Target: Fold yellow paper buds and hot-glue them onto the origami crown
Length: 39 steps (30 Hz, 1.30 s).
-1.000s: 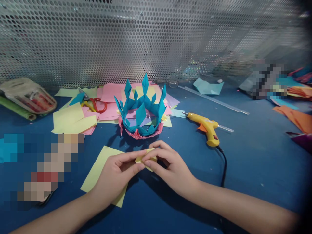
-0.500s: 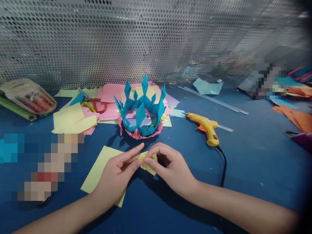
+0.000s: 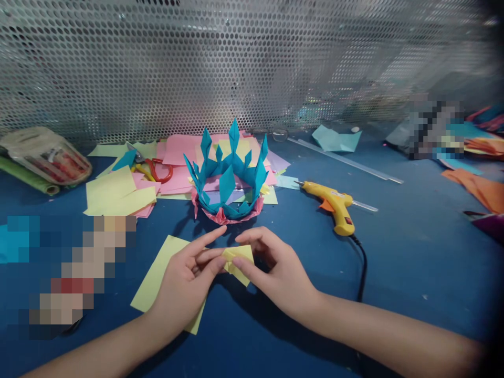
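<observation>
A small folded piece of yellow paper [image 3: 242,258] is held between my two hands, above the blue tabletop. My left hand [image 3: 189,273] pinches its left end with thumb and fingers, the index finger stretched out. The thumb of my right hand [image 3: 277,262] presses on the paper's face, its other fingers curled behind, partly hidden. Under my left wrist lies a flat yellow-green sheet [image 3: 157,278]. Just beyond my hands stands a blue folded-paper crown [image 3: 227,188] with upright points and a pink crumpled rim [image 3: 221,216] round its base.
A yellow glue gun [image 3: 333,205] lies right of the crown, its black cord [image 3: 363,268] running toward me. Behind are clear glue sticks [image 3: 350,161], pink sheets [image 3: 181,149], red-handled scissors [image 3: 162,170] and a plastic jar [image 3: 47,155]. A perforated metal panel [image 3: 236,63] closes the back.
My right index finger has lifted off the paper and straightened a little. More of the yellow paper's face shows, and it is turned slightly. The crown and glue gun stay put.
</observation>
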Each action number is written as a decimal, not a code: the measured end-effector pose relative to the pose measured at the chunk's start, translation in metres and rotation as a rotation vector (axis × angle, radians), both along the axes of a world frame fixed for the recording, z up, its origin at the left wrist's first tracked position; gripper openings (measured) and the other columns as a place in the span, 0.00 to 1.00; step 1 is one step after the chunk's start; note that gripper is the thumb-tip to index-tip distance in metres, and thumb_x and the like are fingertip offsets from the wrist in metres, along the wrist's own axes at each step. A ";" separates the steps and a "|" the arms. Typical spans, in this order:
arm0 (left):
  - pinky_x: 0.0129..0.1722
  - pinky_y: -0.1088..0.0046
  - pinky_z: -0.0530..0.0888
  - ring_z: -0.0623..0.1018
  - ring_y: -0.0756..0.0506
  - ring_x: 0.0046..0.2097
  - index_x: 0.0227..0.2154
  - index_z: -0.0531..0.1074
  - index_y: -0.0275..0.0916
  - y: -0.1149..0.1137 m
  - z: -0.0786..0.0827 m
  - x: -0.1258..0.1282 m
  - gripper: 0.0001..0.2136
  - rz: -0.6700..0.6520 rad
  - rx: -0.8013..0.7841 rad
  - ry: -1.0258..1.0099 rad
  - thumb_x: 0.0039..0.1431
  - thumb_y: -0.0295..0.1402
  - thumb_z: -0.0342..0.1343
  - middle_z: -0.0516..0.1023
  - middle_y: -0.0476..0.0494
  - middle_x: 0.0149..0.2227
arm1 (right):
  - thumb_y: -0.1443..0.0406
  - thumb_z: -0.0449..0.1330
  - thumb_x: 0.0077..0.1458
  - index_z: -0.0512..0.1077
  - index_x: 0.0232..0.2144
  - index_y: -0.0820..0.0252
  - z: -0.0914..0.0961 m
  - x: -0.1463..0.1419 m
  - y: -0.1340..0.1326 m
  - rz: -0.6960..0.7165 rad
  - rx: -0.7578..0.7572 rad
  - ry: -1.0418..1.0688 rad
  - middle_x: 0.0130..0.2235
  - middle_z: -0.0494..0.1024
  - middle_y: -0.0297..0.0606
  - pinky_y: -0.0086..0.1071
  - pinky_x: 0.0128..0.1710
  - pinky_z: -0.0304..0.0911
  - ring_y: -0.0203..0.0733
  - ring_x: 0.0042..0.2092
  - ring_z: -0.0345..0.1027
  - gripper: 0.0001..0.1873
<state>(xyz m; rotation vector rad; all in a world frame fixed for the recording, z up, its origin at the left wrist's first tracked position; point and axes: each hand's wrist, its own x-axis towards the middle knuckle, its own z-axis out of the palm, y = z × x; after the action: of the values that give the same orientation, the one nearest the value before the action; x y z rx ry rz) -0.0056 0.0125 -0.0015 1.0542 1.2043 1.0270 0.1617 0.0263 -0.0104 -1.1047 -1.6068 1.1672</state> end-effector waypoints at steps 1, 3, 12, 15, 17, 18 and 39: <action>0.40 0.76 0.80 0.84 0.46 0.39 0.53 0.70 0.35 0.000 0.000 0.000 0.23 -0.001 0.000 -0.009 0.55 0.34 0.61 0.86 0.43 0.37 | 0.65 0.61 0.54 0.69 0.39 0.57 0.000 0.000 0.000 -0.001 0.000 -0.005 0.31 0.74 0.33 0.28 0.29 0.66 0.35 0.29 0.69 0.09; 0.40 0.76 0.81 0.84 0.45 0.39 0.52 0.70 0.35 0.000 0.000 0.000 0.21 -0.007 0.005 -0.022 0.55 0.35 0.60 0.85 0.43 0.38 | 0.65 0.61 0.55 0.69 0.39 0.57 0.000 0.001 0.001 -0.003 0.002 -0.012 0.31 0.73 0.33 0.29 0.30 0.66 0.35 0.30 0.68 0.09; 0.41 0.76 0.79 0.83 0.46 0.40 0.47 0.74 0.40 0.000 0.001 -0.001 0.18 -0.001 0.017 0.037 0.51 0.30 0.64 0.85 0.47 0.35 | 0.65 0.61 0.55 0.70 0.37 0.57 0.001 0.000 0.001 -0.003 0.004 -0.005 0.29 0.74 0.32 0.28 0.29 0.66 0.34 0.29 0.69 0.06; 0.39 0.76 0.79 0.83 0.46 0.37 0.39 0.77 0.41 -0.001 0.001 -0.002 0.14 0.017 0.017 0.064 0.48 0.31 0.67 0.84 0.48 0.34 | 0.66 0.61 0.55 0.70 0.36 0.56 0.001 0.001 0.001 0.022 0.004 0.010 0.29 0.74 0.31 0.27 0.29 0.67 0.34 0.29 0.70 0.05; 0.37 0.76 0.79 0.82 0.47 0.35 0.34 0.78 0.41 0.000 0.001 -0.002 0.09 0.040 0.019 0.083 0.48 0.32 0.66 0.84 0.48 0.31 | 0.65 0.61 0.56 0.70 0.37 0.56 0.001 0.001 0.001 0.028 0.015 0.019 0.30 0.75 0.32 0.28 0.31 0.68 0.35 0.30 0.70 0.05; 0.36 0.76 0.79 0.82 0.47 0.34 0.32 0.78 0.40 0.001 0.001 -0.002 0.07 0.052 0.020 0.091 0.48 0.33 0.66 0.83 0.48 0.31 | 0.65 0.61 0.56 0.70 0.37 0.56 0.001 0.001 0.001 0.026 0.024 0.025 0.31 0.75 0.33 0.29 0.32 0.68 0.35 0.32 0.71 0.05; 0.27 0.80 0.75 0.78 0.50 0.26 0.25 0.77 0.40 0.005 0.007 -0.001 0.05 0.100 0.005 0.081 0.43 0.31 0.67 0.80 0.52 0.23 | 0.73 0.59 0.55 0.70 0.27 0.56 0.000 0.005 0.002 0.135 0.220 -0.046 0.29 0.78 0.32 0.27 0.34 0.69 0.35 0.32 0.74 0.09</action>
<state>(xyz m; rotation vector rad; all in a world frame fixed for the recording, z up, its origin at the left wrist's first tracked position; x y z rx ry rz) -0.0070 0.0170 0.0056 1.0568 1.3322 1.0733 0.1670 0.0283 -0.0105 -0.8985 -1.8201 1.0268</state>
